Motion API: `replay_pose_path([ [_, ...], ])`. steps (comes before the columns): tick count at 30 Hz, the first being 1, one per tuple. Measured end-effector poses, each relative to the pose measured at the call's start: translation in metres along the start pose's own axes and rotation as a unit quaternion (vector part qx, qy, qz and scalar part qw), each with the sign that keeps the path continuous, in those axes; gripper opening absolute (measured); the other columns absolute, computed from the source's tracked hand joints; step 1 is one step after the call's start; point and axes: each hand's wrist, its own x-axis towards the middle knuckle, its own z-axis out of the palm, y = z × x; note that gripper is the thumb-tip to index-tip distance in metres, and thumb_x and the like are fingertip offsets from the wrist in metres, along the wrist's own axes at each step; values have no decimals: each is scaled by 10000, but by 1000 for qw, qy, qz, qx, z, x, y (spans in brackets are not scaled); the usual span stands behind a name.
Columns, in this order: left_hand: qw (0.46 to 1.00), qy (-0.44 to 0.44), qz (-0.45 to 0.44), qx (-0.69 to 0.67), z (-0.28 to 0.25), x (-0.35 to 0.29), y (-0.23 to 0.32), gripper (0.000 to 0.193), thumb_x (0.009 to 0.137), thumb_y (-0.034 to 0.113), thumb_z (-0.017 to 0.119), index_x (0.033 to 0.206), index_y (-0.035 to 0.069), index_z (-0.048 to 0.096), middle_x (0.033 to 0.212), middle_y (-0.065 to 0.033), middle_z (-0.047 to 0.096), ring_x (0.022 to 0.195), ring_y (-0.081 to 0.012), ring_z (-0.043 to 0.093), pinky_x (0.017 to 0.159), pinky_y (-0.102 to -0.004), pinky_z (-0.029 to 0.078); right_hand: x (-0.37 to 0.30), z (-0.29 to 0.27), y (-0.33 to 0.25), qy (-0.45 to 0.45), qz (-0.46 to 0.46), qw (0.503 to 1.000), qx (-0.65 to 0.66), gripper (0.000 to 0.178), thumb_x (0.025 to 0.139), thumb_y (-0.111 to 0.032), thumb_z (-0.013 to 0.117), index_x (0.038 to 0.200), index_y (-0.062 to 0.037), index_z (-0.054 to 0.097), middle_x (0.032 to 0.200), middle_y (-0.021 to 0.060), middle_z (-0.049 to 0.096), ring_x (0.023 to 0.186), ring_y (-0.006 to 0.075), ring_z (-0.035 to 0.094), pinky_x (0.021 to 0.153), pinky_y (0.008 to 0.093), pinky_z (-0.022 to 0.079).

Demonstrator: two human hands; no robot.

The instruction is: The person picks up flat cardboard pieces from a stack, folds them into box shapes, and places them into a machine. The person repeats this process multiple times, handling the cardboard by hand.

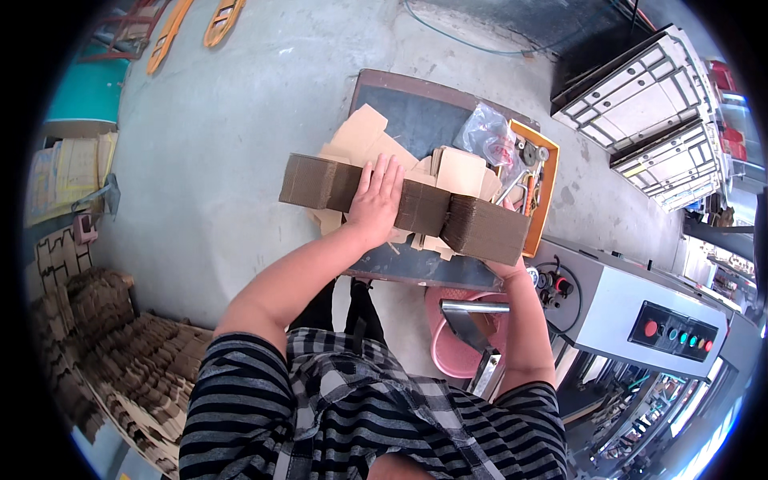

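A long stack of brown cardboard blanks (422,206), with its cut edges facing up, stretches across in front of me above the table. My left hand (377,200) lies flat over its left-middle part, fingers stretched out. At the stack's right end my right hand (506,270) grips it, partly hidden by the cardboard; fingertips show at its far side. Behind and under the stack, loose flat cardboard pieces (362,133) and a small pile of light cardboard (460,172) lie on the dark table (416,112).
A yellow tray (547,188) of tools and a clear plastic bag (484,132) sit at the table's right. Below stands a pink basin (452,352). A grey machine with a button panel (676,336) is at right. Cardboard stacks (148,360) fill the lower left.
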Motion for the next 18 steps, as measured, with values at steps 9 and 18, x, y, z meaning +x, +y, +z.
replay_pose_path([
  [9,992,49,92,74,5,5,-20,738,731,232,645,1327,-93,355,1237,-184,443,1200,-318,396,1069,-456,250,-4,-3,26,-89,19,996,-5,584,686,-197,748,1188,-18,509,1168,148,537,1082,319,514,950,376,405],
  [18,983,148,104,37,17,8,-26,650,697,161,661,1270,-50,437,1108,-137,504,1083,-271,472,1005,-390,322,-13,15,41,-40,44,998,-2,594,681,-177,750,1195,-8,504,1189,158,534,1103,312,514,958,372,407],
])
